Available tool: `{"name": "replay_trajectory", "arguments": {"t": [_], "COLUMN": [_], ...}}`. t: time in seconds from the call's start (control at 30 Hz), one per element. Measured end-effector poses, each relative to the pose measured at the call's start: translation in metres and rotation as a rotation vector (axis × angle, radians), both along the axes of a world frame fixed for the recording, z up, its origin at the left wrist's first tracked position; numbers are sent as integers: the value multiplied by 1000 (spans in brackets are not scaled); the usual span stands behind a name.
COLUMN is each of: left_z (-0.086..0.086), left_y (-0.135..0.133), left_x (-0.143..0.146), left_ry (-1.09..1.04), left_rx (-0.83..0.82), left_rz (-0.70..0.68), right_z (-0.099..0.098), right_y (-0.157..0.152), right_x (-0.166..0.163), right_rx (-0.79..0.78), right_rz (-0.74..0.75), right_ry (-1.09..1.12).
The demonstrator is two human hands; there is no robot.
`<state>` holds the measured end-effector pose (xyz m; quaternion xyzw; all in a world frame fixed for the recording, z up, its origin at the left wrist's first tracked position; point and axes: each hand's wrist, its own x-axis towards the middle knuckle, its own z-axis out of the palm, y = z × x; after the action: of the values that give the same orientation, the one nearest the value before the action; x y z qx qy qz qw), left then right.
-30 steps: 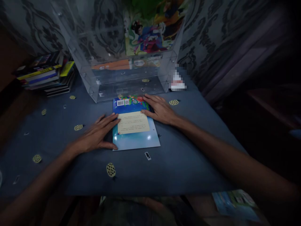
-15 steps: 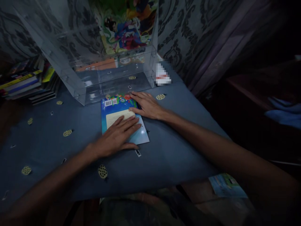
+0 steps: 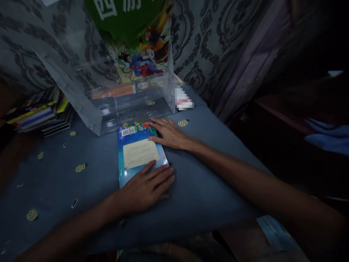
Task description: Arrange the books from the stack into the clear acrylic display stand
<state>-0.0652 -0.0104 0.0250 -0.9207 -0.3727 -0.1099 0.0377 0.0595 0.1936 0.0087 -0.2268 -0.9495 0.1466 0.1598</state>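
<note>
A thin blue book (image 3: 137, 149) lies back cover up on the blue tablecloth (image 3: 204, 185), with a cream text panel and a barcode near its far edge. My left hand (image 3: 148, 185) lies flat with fingers stretched out over the book's near right corner. Along the book's far right edge rests my right hand (image 3: 167, 133), fingers flat and pointing left. Just beyond the book stands a clear acrylic case (image 3: 114, 76) with a colourful picture book upright inside it.
A pile of books (image 3: 40, 112) sits at the back left of the table. A patterned wall rises behind. A small white and red item (image 3: 182, 99) lies right of the case. Another printed sheet (image 3: 275, 233) lies below the table's right front edge.
My left hand has slid from the book's left side across its cover to the near right corner. The right hand has stayed at the far right edge. The view shifted right.
</note>
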Motion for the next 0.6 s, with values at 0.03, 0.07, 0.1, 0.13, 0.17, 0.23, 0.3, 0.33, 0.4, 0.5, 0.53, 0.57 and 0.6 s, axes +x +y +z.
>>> {"name": "replay_trajectory", "arguments": {"t": [0.03, 0.07, 0.1, 0.13, 0.17, 0.23, 0.3, 0.33, 0.4, 0.5, 0.53, 0.57, 0.6], "left_z": [1, 2, 3, 4, 5, 8, 9, 10, 10, 8, 8, 7, 7], "left_y": [-3, -4, -4, -2, 1, 12, 28, 37, 57, 88, 98, 106, 113], "left_x": [0, 0, 0, 0, 0, -2, -6, -10, -18, -33, -39, -44, -50], "left_ry": [-5, -13, -24, -36, -46, -61, -68, -68, -58, -28, -22, -19, -19], "left_rx": [-1, -16, -38, -61, -82, -112, -131, -137, -135, -109, -100, -95, -95], "left_rz": [-4, 2, 15, 33, 58, 116, 172, 199, 250, 328, 347, 365, 382], "right_z": [0, 1, 1, 1, 1, -1, -4, -6, -8, -10, -9, -9, -9], "right_y": [0, 0, 0, 0, 1, 4, 7, 9, 12, 14, 14, 13, 13], "right_x": [0, 0, 1, 1, 2, 3, 4, 5, 6, 7, 6, 6, 6], "right_rx": [-2, -9, -18, -29, -41, -74, -125, -156, -216, -277, -287, -291, -287], "right_rz": [1, 4, 9, 14, 19, 26, 36, 41, 44, 13, 1, -9, -15], "right_ry": [0, 1, 4, 10, 23, 69, 134, 169, 231, 290, 301, 307, 309]}}
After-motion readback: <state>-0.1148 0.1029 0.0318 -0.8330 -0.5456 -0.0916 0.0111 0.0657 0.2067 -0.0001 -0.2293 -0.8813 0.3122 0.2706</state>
